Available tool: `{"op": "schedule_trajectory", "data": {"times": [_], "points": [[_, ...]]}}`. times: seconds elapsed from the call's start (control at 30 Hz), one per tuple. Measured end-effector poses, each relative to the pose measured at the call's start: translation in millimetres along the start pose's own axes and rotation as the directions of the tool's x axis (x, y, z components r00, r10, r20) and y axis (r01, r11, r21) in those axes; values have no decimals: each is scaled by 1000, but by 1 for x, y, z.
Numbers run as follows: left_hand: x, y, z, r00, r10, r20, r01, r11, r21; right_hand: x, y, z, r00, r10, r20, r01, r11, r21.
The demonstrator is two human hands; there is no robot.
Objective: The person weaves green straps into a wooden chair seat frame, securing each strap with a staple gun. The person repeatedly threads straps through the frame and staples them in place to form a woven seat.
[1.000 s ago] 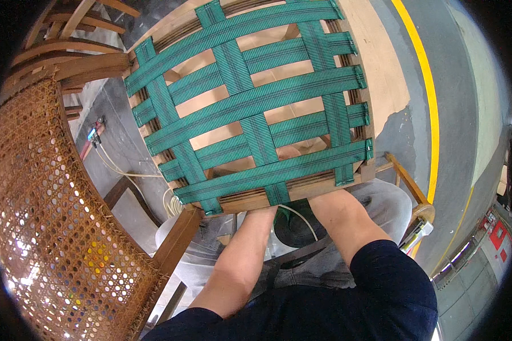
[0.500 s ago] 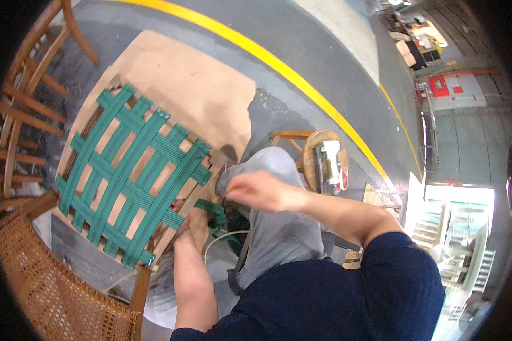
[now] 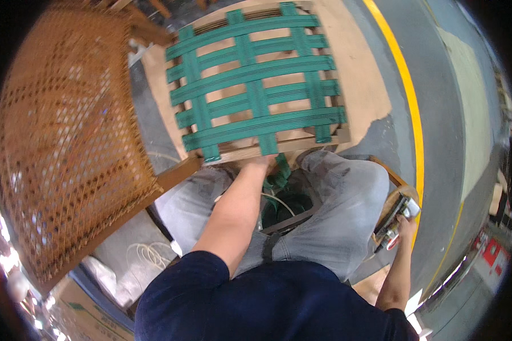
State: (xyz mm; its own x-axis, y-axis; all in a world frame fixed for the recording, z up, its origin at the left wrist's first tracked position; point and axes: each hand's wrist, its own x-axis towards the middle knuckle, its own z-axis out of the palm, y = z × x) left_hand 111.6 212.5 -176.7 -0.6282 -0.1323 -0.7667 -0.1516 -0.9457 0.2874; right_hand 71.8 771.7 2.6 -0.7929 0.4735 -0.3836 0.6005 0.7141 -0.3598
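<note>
A wooden seat frame [image 3: 233, 154] carries green webbing straps [image 3: 250, 74] woven over and under each other. My left hand [image 3: 263, 161] is at its near rail, closed around the strap that comes over the edge there; its fingers are partly hidden. A loose green tail of webbing [image 3: 280, 172] hangs beside that hand. Off to the right, my right hand [image 3: 405, 225] reaches down to a round wooden stool [image 3: 397, 196]. It grips what looks like a staple gun [image 3: 393, 219], silver and black with a red part, lying on the stool; the fingers are small in view.
On the left stands a chair with a woven cane panel [image 3: 74, 131], its wooden rail [image 3: 179, 173] close to the frame. Brown cardboard [image 3: 358, 74] lies beneath the frame. A pale hose [image 3: 281, 204] crosses between my legs, and a yellow line [image 3: 407, 79] runs along the floor.
My right hand has gone from beside the frame out to the tool on the stool. My left hand stays at the near rail. The view has turned, shifting the frame toward the top middle.
</note>
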Motion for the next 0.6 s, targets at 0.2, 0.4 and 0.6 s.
{"op": "schedule_trajectory", "data": {"times": [0.2, 0.4, 0.6], "points": [[-1, 4, -8, 996, 94, 4, -94, 995, 44, -42, -55, -29, 958, -255, -131, 279, 935, 219], [7, 2, -8, 982, 166, 86, -175, 979, 104, -137, -205, -62, 932, -348, 97, 284, 871, 400], [17, -2, -5, 942, 280, 184, -317, 921, 227, -224, -303, 70, 795, -356, 491, 119, 886, 449]]}}
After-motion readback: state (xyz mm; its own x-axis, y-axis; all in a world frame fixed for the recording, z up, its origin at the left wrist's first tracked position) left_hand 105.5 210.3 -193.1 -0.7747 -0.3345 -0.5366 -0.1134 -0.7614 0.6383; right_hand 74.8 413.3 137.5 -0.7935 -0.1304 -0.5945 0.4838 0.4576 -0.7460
